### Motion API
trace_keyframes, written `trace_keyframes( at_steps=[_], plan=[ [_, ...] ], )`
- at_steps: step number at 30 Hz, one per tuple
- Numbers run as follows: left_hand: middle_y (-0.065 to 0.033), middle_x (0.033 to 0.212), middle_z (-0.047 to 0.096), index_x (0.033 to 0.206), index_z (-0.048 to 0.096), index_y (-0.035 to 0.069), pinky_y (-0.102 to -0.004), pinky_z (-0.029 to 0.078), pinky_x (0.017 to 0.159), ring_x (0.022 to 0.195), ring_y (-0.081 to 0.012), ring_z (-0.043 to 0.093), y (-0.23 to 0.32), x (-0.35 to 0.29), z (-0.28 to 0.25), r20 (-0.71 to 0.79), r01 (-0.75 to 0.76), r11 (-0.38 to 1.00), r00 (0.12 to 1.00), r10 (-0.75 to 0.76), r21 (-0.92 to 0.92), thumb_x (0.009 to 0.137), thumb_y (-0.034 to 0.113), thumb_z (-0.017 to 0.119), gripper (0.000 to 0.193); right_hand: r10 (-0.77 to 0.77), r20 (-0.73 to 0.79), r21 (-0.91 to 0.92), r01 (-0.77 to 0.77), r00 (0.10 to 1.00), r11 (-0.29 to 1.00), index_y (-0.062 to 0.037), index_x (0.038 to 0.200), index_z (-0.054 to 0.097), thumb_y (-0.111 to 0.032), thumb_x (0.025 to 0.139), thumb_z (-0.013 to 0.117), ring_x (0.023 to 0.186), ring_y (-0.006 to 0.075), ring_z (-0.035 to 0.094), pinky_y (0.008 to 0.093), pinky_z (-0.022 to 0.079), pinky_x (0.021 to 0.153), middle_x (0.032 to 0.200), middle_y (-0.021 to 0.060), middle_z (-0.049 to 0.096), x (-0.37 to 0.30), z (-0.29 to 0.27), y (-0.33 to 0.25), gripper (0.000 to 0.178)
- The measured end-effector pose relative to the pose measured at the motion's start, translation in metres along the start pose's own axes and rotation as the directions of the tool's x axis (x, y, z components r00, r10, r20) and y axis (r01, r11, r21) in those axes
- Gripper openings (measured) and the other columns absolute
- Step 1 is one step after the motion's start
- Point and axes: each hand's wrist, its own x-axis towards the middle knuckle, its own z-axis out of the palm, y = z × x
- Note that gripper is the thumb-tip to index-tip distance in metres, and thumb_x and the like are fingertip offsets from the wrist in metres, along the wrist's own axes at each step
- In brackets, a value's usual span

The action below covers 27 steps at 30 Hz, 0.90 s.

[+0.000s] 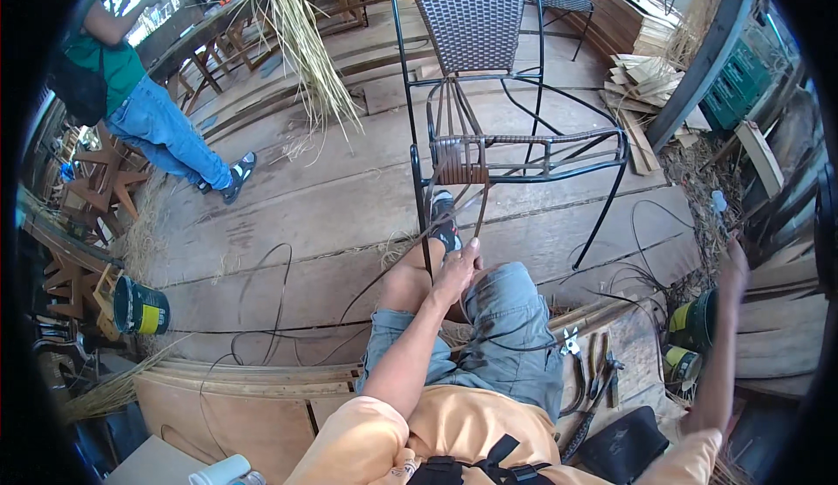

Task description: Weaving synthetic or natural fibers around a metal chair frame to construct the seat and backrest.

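In front of me stands a chair with a black metal frame point(419, 162) and a tightly woven grey-brown backrest point(471, 13). Brown flat strips wrap the near left part of its seat, forming a woven patch point(461, 160). My left hand point(461, 268) is closed below that patch, pinching a brown weaving strip point(483, 210) that hangs from the seat frame. My right hand point(735, 262) is stretched far out to the right, away from the chair. It is blurred, so its fingers and anything in them cannot be made out.
Pliers point(572, 345) and other hand tools lie on the bench to my right, near a black pouch point(624, 446). Loose dark strips point(646, 275) trail over the plank floor. A green bucket point(140, 306) stands at left; another person point(148, 110) stands at upper left.
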Motion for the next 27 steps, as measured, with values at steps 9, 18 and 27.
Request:
trace_keyframes(
  at_steps=[9, 18, 27],
  plan=[
    [0.0035, 0.051, 0.039, 0.064, 0.052, 0.010, -0.0236, 0.023, 0.038, 0.042, -0.0071, 0.034, -0.039, 0.014, 0.013, -0.130, -0.203, 0.975, 0.973, 0.190, -0.091, 0.092, 0.037, 0.039, 0.040, -0.307, 0.292, 0.048, 0.307, 0.906, 0.950, -0.0066, 0.114, 0.050, -0.030, 0.080, 0.058, 0.097, 0.0350, 0.055, 0.0438, 0.043, 0.083, 0.103, 0.0194, 0.058, 0.009, 0.172, -0.328, 0.042],
    [-0.0024, 0.054, 0.045, 0.060, 0.052, 0.004, -0.0314, 0.035, 0.048, 0.051, -0.0130, 0.042, -0.010, 0.009, 0.023, -0.033, -0.196, 0.953, 0.981, 0.193, -0.232, 0.089, 0.055, 0.036, 0.061, -0.350, 0.440, 0.352, 0.200, 0.827, 0.914, 0.0023, 0.099, 0.056, -0.022, 0.087, 0.051, 0.077, 0.0160, 0.051, 0.0278, 0.041, 0.070, 0.081, 0.0094, 0.057, -0.010, 0.158, -0.173, 0.027],
    [-0.0012, 0.055, 0.045, 0.064, 0.052, 0.005, -0.0300, 0.033, 0.049, 0.052, -0.0138, 0.040, -0.042, 0.030, 0.012, -0.006, -0.081, 0.972, 0.997, 0.082, -0.221, 0.091, 0.049, 0.037, 0.054, -0.122, 0.385, 0.429, -0.060, 0.915, 0.901, 0.0032, 0.116, 0.050, -0.039, 0.088, 0.045, 0.101, 0.0271, 0.053, 0.0325, 0.037, 0.091, 0.111, 0.0186, 0.057, 0.017, 0.200, -0.179, 0.051]
  ],
)
